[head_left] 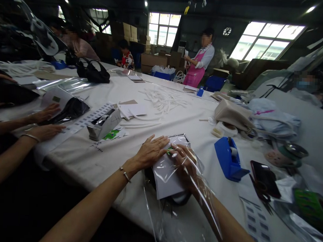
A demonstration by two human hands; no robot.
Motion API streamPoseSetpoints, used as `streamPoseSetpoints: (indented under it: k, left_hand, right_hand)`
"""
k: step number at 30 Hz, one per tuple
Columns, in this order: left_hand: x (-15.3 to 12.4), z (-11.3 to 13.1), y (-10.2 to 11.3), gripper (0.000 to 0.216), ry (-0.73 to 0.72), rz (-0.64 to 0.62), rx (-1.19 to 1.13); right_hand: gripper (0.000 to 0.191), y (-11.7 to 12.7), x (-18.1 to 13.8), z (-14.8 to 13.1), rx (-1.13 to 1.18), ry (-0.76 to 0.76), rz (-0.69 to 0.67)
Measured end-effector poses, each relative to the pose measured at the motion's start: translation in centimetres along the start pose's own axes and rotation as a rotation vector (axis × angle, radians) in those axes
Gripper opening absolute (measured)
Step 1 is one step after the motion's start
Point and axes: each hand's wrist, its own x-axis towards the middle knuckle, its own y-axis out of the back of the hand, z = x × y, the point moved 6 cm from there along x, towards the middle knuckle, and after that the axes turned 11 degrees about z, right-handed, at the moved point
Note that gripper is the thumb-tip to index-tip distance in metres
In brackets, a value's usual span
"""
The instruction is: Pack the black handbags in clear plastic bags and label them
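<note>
My left hand (151, 152) lies flat, fingers stretched out, pressing on a white card (166, 178) that sits partly inside a clear plastic bag (198, 187) at the near edge of the white table (95, 157). My right hand (185, 163) is inside or under the clear film, fingers curled at the card's top edge next to a small green spot. A dark item peeks out from below the card. A blue tape dispenser (229, 159) stands just right of my right hand.
A grey tape dispenser (104, 124) and label strips sit to the left, beside another person's two hands (45, 123) on a dark pouch. White cords (162, 99) lie mid-table. A phone (264, 177), bags and packets crowd the right. A person in a pink apron (200, 64) stands behind.
</note>
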Motion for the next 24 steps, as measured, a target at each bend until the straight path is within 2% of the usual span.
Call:
streamPoseSetpoints:
  k: [6,10,13,18,21,24]
  left_hand:
    - [-0.8,0.4,0.5,0.041,-0.084,0.016,-0.087]
    - [-0.9,0.5,0.4,0.042,-0.127,0.006,-0.033]
    - [-1.0,1.3,0.4,0.041,-0.167,0.017,0.054]
    - [-1.4,3.5,-0.4,0.044,-0.162,-0.015,0.011]
    - [-1.5,3.9,-1.2,0.048,-0.123,-0.052,-0.03]
    - [-1.7,3.8,-1.7,0.052,-0.162,-0.062,0.002]
  right_hand:
    - [0.039,0.0,-0.5,-0.5,-0.05,0.031,-0.05]
    - [0.047,-0.2,-1.6,-0.5,-0.08,0.083,-0.089]
    - [0.047,-0.1,-2.0,-0.5,-0.087,0.072,-0.046]
    - [0.038,-1.1,-2.1,-0.9,-0.126,-0.03,-0.134]
    - [0.032,-1.4,-2.5,-0.6,-0.158,-0.105,-0.161]
    - [0.035,-0.6,-3.3,0.0,-0.044,-0.111,-0.144]
